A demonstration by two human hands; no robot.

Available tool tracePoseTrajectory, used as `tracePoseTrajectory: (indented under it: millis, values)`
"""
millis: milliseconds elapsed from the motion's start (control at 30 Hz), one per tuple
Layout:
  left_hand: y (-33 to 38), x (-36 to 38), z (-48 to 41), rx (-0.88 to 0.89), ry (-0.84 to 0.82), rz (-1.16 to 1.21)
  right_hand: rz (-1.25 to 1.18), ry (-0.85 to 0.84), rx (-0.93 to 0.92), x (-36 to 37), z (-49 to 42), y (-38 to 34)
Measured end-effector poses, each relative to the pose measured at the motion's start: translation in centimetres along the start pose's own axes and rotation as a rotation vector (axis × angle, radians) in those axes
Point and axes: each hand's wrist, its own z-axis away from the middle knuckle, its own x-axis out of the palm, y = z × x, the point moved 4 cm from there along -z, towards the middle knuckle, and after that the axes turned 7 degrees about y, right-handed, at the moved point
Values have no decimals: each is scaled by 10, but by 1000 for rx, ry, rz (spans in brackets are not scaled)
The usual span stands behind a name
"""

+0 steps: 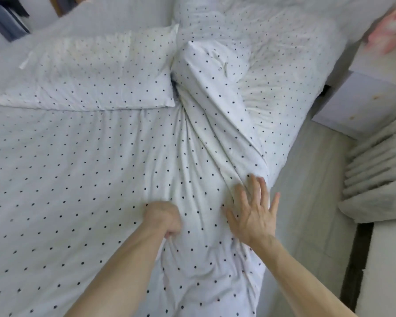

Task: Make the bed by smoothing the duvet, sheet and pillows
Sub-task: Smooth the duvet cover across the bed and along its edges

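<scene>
A white duvet (66,175) with small dark dots covers the bed and is bunched into long folds down its right side. My left hand (164,219) is closed around a pinch of that duvet near the lower middle. My right hand (253,209) lies flat on the folds by the bed's right edge, fingers spread. A dotted pillow (96,81) lies flat at the head on the left. A second dotted pillow (277,85) sits at the head on the right, partly under a raised ridge of duvet.
A pale bedside cabinet (364,97) stands right of the bed head, with a blurred pink thing (389,33) above it. Light floorboards (311,191) run along the bed's right side. A fluffy grey-white throw (380,170) lies further right.
</scene>
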Motion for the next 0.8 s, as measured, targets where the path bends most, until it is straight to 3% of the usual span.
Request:
tracePoseTrajectory:
  millis: [167,267,400,467,600,667,733,800]
  values:
    - [15,-110,-48,124,594,317,-186,-12,167,-27,-128,8]
    - [24,-145,-86,143,692,393,-328,-17,136,-33,-195,-2]
    - [43,-167,-110,170,856,411,-156,25,-118,-47,-224,-14]
    - [64,-175,-121,205,827,384,-113,65,3,-62,-230,48]
    - [100,-171,-133,260,797,268,-214,-26,738,-46,-192,226]
    - [113,-161,-134,300,796,235,-230,-154,973,-21,-168,245]
    - [124,-148,-138,308,775,206,-187,-257,995,0,-153,226]
    - [124,-140,-140,247,769,197,-169,-113,731,5,-157,176]
